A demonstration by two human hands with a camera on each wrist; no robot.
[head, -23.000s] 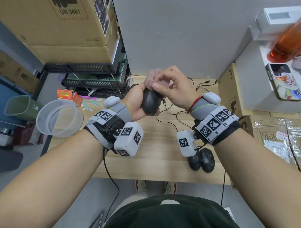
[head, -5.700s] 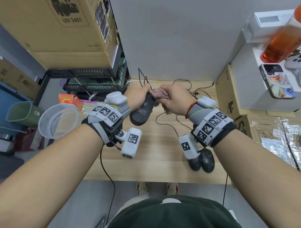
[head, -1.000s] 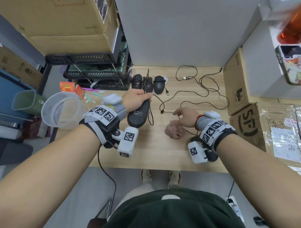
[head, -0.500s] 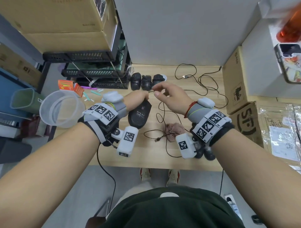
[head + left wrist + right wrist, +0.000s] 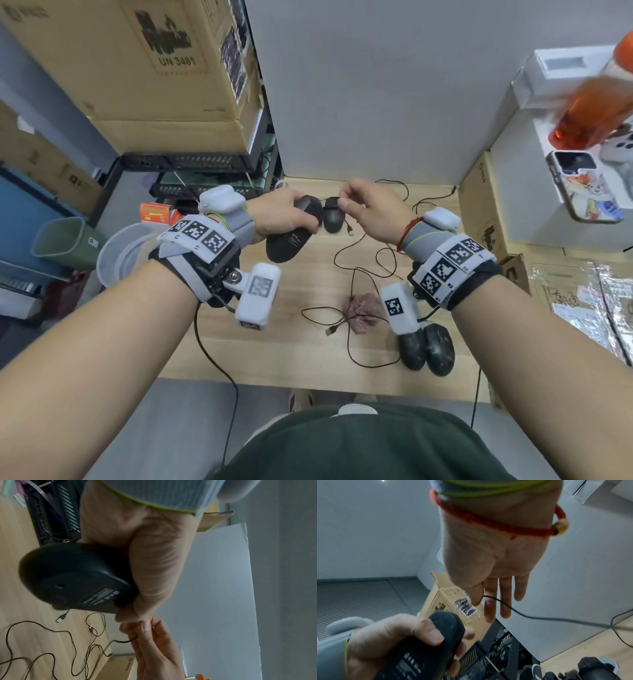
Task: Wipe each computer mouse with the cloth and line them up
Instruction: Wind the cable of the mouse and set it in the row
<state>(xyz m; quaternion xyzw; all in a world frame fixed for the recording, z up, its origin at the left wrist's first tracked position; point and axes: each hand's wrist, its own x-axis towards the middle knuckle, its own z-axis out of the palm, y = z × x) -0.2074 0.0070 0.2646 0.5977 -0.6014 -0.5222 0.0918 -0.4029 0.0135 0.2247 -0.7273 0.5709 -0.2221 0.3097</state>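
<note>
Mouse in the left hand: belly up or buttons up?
Belly up. The mouse in the left hand shows its label underside in the head and both wrist views.

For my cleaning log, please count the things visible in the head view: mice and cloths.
Mice: 4 (held mouse, back mouse, near mice)
Cloth: 1
Total: 5; more at the back may be hidden.
</note>
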